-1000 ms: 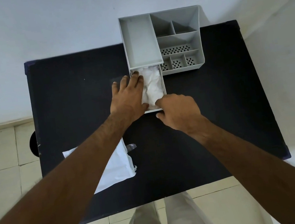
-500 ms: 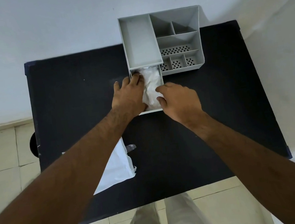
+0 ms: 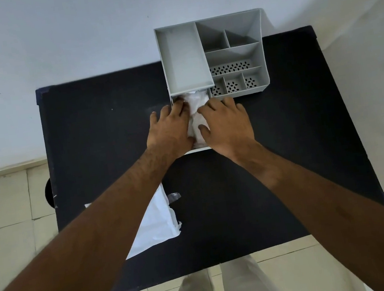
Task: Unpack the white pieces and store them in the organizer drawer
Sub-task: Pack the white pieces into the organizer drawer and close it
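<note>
we pressed our left hand [image 3: 171,129] and right hand [image 3: 226,123], fingers flat and unclenched, onto crumpled white pieces [image 3: 196,102] in the grey plastic organizer drawer [image 3: 199,148]; black tabletop [image 3: 100,133] beneath

Plain room – white wall [image 3: 72,38], tiled floor [image 3: 2,209], black table [image 3: 110,132]

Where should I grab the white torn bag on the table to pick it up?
Probably the torn right edge of the white bag, coming from the right. It lies flat on the black table, and the left arm covers its other side, so that ragged edge is the free part to pinch.
</note>
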